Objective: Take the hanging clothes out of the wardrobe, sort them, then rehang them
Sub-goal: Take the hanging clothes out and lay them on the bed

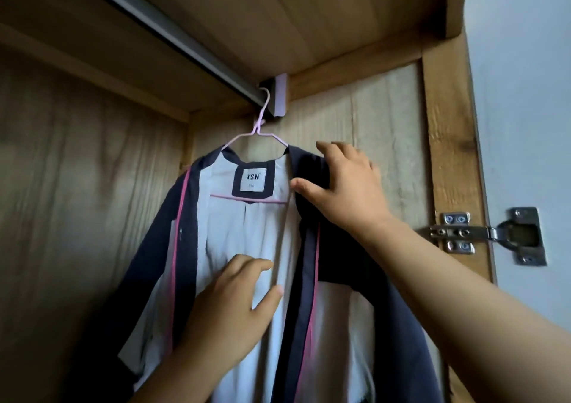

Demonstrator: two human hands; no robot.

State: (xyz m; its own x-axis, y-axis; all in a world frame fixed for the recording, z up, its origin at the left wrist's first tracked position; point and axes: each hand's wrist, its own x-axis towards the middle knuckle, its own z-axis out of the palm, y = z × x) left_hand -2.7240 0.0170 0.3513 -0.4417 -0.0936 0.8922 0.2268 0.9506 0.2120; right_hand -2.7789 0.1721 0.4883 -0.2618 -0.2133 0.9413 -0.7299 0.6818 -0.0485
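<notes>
A navy jacket (173, 217) with pale grey lining and pink piping hangs on a pink wire hanger (261, 124). The hanger hooks over the grey metal rail (173, 35) at its right end, inside the wardrobe. My right hand (346, 186) rests on the jacket's right shoulder, fingers spread over the navy cloth and thumb toward the collar. My left hand (234, 304) lies lower on the lining, fingers loosely spread against the fabric. A white label reading XSN (252, 180) shows at the neck.
The wardrobe's wooden back panel (77, 186) fills the left. Its side wall (386, 118) and frame edge (448, 155) stand just right of the jacket. A metal door hinge (488, 234) is fixed at the right, with a pale wall (525, 93) beyond.
</notes>
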